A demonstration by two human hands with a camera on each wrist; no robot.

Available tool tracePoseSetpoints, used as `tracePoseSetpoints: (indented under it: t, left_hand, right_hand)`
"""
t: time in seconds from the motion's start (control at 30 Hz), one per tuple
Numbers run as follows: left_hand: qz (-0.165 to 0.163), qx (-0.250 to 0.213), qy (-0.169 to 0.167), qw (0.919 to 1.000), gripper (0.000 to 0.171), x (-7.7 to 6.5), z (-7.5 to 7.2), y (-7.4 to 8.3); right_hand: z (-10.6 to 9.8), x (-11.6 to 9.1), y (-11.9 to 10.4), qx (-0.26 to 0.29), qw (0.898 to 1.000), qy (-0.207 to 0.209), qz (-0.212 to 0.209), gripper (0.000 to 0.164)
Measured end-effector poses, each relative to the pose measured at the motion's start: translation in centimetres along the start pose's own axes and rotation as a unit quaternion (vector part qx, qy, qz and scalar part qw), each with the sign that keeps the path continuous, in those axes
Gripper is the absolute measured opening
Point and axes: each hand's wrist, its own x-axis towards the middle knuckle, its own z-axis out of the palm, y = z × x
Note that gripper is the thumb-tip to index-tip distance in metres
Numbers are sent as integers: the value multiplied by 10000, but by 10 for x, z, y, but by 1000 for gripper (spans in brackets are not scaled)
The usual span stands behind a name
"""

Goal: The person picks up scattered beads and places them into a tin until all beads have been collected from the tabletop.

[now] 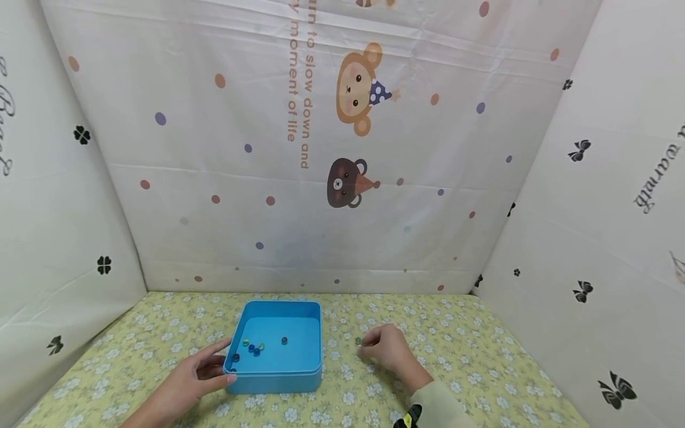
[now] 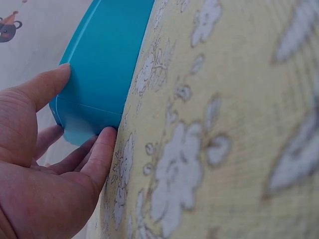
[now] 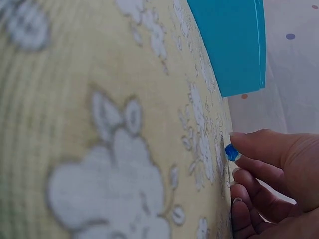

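A square blue plastic box (image 1: 274, 383) without a lid stands on the flowered cloth. Inside lie several glass marbles, among them a dark one (image 1: 285, 340) near the middle and blue ones (image 1: 257, 352) toward the left. My left hand (image 1: 189, 377) holds the box's near left corner, thumb (image 2: 52, 82) on one wall and fingers (image 2: 102, 154) against the adjoining one. To the right of the box, my right hand (image 1: 387, 351) pinches a clear marble with blue in it (image 3: 232, 153) between thumb and forefinger, close to the cloth. The other right fingers are curled, touching the cloth.
A yellow-green flowered cloth (image 1: 342, 410) covers the table. White printed sheets stand behind it (image 1: 299, 238) and on both sides, with cartoon animals, dots and bows. A dark and yellow thing (image 1: 409, 418) sits by the right sleeve (image 1: 441, 407).
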Motion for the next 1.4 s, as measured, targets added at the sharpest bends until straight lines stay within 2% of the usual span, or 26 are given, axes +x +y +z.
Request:
tracePoseSetpoints:
  t: [0.17,0.4,0.57,1.03,1.23,1.4]
  left_hand:
    - [-11,74,-42,10000,89,0,0,-2]
    - [-149,332,163,9992,90,2,3,-3]
    - [-180,350,203,9990,90,3,5,-2]
    - [-292,409,304,9983,89,3,2,-2]
    - [-346,466,414,9975,90,4,0,-1]
    - [-263,388,261,9986,90,4,3,0]
  right_hand:
    - [-1,0,-1,-72,10000,-9,-68,10]
    - [0,-1,-2,-199,9997,-65,-86,8]
    - [-1,0,1,-219,9997,-110,22,7]
    - [-1,0,5,59,9996,-229,-143,6]
    - [1,1,6,174,9995,-265,-57,6]
    - [-2,0,6,178,9995,-241,85,5]
